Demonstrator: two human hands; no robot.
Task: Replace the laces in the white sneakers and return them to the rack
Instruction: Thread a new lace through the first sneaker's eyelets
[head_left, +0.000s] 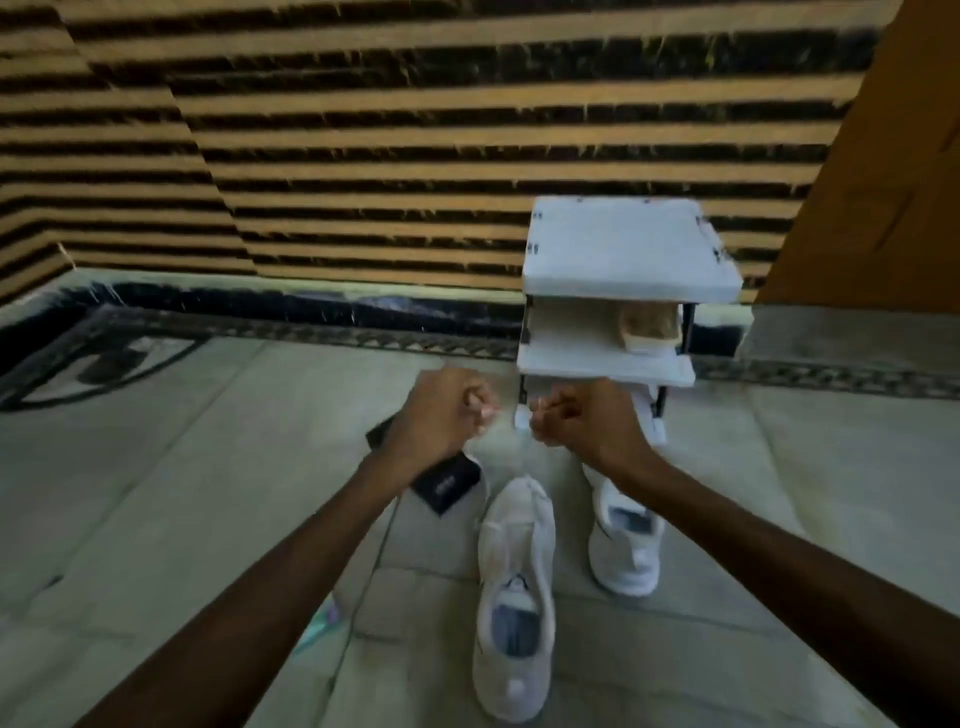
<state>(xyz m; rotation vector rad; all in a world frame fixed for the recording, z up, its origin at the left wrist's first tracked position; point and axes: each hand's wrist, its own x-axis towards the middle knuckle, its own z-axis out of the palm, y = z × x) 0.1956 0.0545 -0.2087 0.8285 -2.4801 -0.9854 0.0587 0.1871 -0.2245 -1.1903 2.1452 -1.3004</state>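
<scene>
Nearer white sneaker (514, 597) and farther white sneaker (626, 545) upright, side by side on the floor (208, 493), toes toward the small white tiered rack (623, 249) just beyond.

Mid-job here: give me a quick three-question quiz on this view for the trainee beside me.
1. True or false: the left sneaker and the right sneaker both stand on the floor, in front of the rack.
2. What sits on the shelf just under the rack's top? A) a tan shoe B) a black card C) a white sneaker
3. In one word, how are the fingers of the left hand and right hand set?

Key: 1 true. 2 A. 3 curled; whether they hold a lace is too blurred to tell.
</scene>
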